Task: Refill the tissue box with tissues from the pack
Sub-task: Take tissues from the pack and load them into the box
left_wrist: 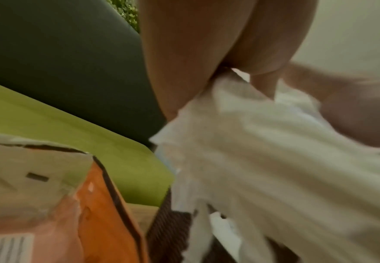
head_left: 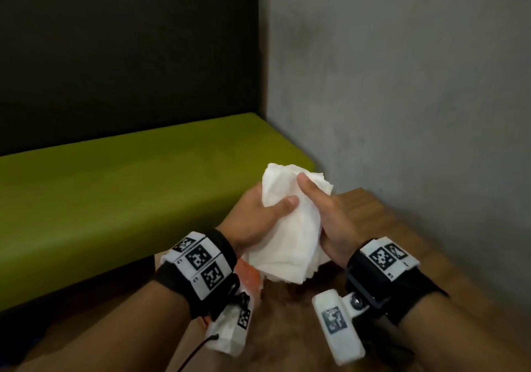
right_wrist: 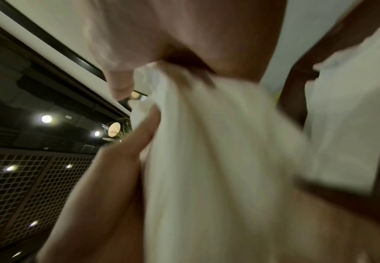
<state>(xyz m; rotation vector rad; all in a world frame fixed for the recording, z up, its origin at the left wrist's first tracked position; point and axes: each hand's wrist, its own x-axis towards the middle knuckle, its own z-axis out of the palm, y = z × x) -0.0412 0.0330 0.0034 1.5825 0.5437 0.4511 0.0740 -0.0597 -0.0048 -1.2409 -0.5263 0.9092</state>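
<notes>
The left hand point(head_left: 258, 216) gripped the stack of tissues point(head_left: 290, 228) from its left side, thumb across the front face and fingers curled behind it. The stack was held clear above the wooden table point(head_left: 382, 222), between the two palms. Its long axis ran from the near, lower end, by the wrists, up and away to the far end above the thumbs. The lower end fanned loose into separate plies; the upper end was pinched narrow. The right hand point(head_left: 327, 216) clasped the stack from the opposite side, thumb laid over the upper front. Neither hand was the nearer; both were in full contact.

Below the left wrist lay the orange-and-white tissue pack point(left_wrist: 89, 204), its top torn open; its contents could not be seen. In the right wrist view, white tissue point(right_wrist: 351, 113) showed inside a dark brown frame, probably the tissue box point(right_wrist: 296, 58), just beside the held stack. Judgement: the next move is to lower the stack, long axis aligned with that opening.
</notes>
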